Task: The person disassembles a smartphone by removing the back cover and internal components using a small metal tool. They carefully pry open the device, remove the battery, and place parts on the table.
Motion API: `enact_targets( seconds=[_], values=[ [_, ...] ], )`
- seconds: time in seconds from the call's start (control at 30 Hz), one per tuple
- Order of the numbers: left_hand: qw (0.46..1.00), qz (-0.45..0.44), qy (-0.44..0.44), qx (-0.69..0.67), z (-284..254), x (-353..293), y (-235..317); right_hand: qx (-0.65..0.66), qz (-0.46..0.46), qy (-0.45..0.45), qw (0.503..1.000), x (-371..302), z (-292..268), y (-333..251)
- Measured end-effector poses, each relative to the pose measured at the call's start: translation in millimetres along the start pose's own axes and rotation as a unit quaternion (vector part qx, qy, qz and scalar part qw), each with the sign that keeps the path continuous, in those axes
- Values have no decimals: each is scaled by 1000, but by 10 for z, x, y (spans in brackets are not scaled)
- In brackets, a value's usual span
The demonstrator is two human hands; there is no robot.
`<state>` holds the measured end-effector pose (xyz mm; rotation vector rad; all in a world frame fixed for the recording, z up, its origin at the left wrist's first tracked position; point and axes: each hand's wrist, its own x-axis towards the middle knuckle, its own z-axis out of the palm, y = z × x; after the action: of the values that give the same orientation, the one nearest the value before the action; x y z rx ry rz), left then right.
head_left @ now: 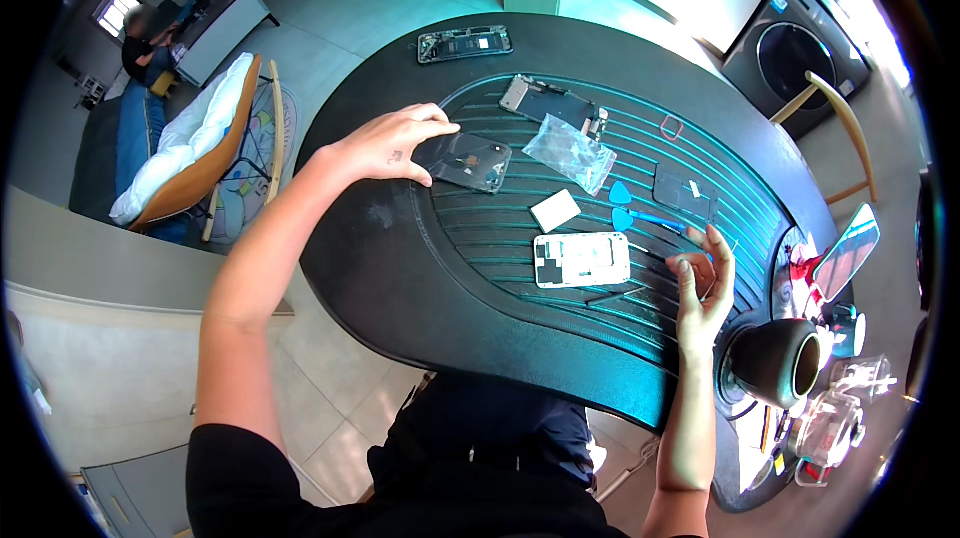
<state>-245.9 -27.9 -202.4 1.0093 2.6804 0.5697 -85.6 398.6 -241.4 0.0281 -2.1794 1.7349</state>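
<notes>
While the left hand [395, 143] pinches the left end of a dark, glossy, rectangular phone panel [475, 162] on the black, grooved table [350, 268] between thumb and fingers, an opened black phone body [465, 44] lies beyond it and a bare white phone frame [582, 260] to the right. Dismantling appears partly done, these pieces not yet joined. The right hand [705, 273] has curled fingers; whether they hold anything, I cannot tell.

Phone panel [468, 162]: glossy, seemingly glass. Pouch [570, 154]: crinkled, shiny plastic. Tabletop [375, 278]: matt, partly ridged. Chair frame [850, 121]: smooth wood.
</notes>
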Motion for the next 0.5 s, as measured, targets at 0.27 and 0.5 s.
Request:
enact_targets(
  seconds=[0.27,0.5],
  values=[
    [884,-55,133,-444,190,-298,367,1,-16,-1,1000,-22,49,-65],
    [503,177,71,-843,603,-316,970,53,12,-16,998,-25,72,11]
  ],
)
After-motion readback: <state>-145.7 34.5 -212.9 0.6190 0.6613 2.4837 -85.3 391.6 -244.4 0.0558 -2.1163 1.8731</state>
